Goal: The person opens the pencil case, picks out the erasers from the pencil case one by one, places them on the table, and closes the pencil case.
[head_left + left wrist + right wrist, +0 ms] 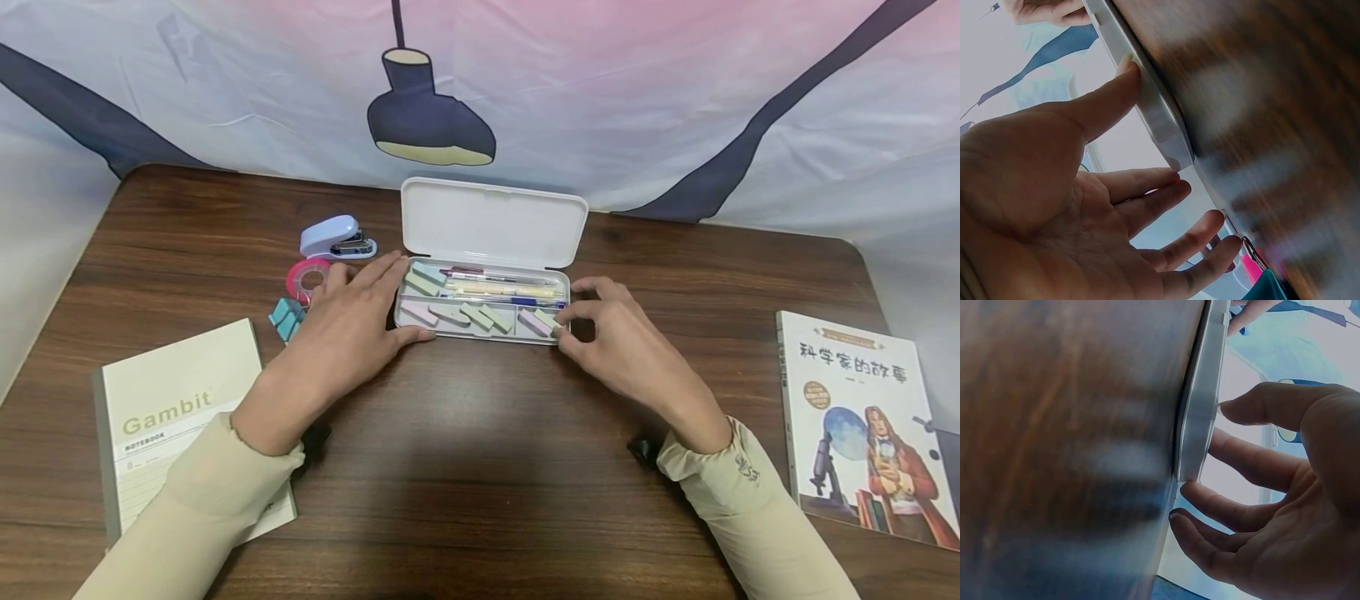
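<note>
An open white pencil case (487, 225) lies on the table with its lid tipped back. Several pens (502, 287) fill its long compartment, and small pastel erasers (476, 317) lie in the others. My left hand (352, 321) holds the case's left end, thumb along the front wall and fingers at the end wall. At the right front corner, my right hand (615, 337) has thumb and index finger together at a pale green eraser (546, 319) inside. Its fingertips are partly hidden by the front wall (1200, 406) in the right wrist view.
Left of the case are a blue stapler (330, 237), a pink tape roll (300, 279) and teal binder clips (286, 317). A notebook (180, 383) lies at the left, partly under the sleeve. A book (862, 417) lies at the right. Printed fabric (600, 100) hangs behind the table.
</note>
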`<action>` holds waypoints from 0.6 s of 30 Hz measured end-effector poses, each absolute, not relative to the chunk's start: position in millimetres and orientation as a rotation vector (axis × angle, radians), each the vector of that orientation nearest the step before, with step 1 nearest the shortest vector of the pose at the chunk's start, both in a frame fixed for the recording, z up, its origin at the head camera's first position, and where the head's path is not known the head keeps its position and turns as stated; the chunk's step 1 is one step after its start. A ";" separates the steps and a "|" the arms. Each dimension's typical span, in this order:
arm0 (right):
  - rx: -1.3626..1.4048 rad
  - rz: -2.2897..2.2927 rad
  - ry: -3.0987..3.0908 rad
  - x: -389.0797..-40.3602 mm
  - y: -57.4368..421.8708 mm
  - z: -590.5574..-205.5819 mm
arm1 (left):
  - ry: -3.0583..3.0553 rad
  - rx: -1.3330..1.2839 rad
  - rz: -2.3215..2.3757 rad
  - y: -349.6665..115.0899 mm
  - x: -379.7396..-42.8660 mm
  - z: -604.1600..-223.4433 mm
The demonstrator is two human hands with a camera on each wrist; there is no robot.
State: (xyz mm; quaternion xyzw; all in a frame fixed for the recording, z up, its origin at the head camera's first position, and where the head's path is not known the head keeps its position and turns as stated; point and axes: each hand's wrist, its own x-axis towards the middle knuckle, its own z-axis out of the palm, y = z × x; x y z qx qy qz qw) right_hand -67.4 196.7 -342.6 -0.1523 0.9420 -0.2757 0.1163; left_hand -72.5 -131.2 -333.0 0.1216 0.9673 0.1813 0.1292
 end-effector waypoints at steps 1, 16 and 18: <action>-0.445 -0.804 2.757 -67.5 196.7 -342.6 | 2.812 0.354 0.525 -131.2 -72.4 -332.9; -0.425 -0.807 2.749 -68.7 197.4 -343.0 | 2.806 0.358 0.521 -131.7 -72.6 -332.8; -0.429 -0.821 2.754 -68.5 197.7 -343.3 | 2.807 0.360 0.521 -131.6 -72.6 -332.8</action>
